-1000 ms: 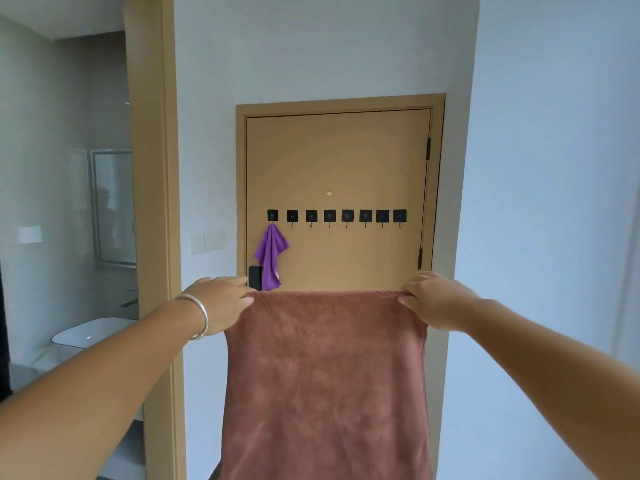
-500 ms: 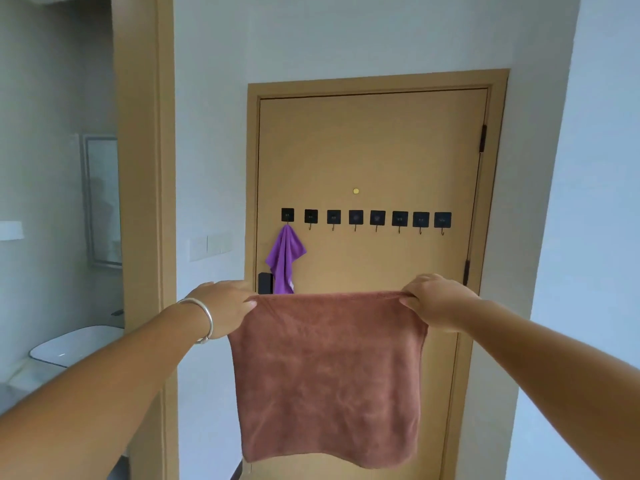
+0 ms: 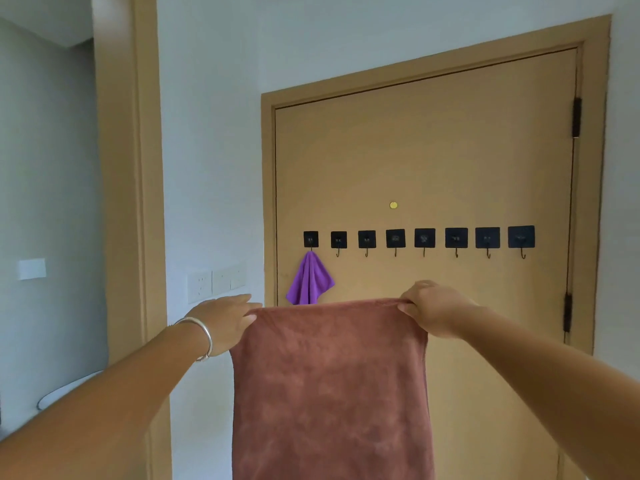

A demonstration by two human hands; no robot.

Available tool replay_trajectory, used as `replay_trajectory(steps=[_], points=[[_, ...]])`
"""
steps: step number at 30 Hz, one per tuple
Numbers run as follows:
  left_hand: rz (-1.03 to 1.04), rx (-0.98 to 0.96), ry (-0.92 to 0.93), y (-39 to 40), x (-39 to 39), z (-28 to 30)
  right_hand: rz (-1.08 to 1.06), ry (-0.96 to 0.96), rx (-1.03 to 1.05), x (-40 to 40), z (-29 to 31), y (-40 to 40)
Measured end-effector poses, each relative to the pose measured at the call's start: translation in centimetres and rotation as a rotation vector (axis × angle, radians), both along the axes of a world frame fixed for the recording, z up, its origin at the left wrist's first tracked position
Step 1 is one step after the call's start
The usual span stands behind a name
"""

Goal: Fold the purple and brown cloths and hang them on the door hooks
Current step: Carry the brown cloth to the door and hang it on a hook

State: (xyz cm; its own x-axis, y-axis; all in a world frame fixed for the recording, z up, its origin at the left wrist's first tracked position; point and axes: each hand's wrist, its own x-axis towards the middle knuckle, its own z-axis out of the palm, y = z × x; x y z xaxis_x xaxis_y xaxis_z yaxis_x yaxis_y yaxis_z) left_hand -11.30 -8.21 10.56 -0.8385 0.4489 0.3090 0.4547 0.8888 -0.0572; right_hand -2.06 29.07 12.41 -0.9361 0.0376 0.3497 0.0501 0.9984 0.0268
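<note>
Both hands, left hand (image 3: 225, 320) and right hand (image 3: 434, 311), pinched the brown cloth (image 3: 330, 386) top corners; level corners would best suit folding before a free hook (image 3: 338, 252).

Brown cloth (image 3: 329, 386), purple cloth (image 3: 309, 282), tan door (image 3: 433, 161), seemingly black hooks (image 3: 424, 238).

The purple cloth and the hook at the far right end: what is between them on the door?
In the head view, six bare hooks sit between the purple cloth and the far right hook.
</note>
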Motion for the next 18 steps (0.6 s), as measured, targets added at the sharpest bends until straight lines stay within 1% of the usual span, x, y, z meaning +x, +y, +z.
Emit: replay_trajectory(steps=[3,9,14,18], points=[[0.011,-0.007,-0.002,1.7,-3.6,-0.2,0.02,0.003,0.006,-4.5,0.2,1.8],[0.007,-0.045,0.009,4.1,-11.3,-1.2,0.002,-0.028,-0.001,-12.1,-1.5,4.1],[-0.085,0.003,0.07,6.3,-19.2,-1.3,-0.054,-0.026,-0.007,-18.2,-2.2,5.5],[-0.155,0.049,0.079,8.0,-26.6,-0.7,-0.13,-0.021,-0.001,-22.9,-1.8,6.2]])
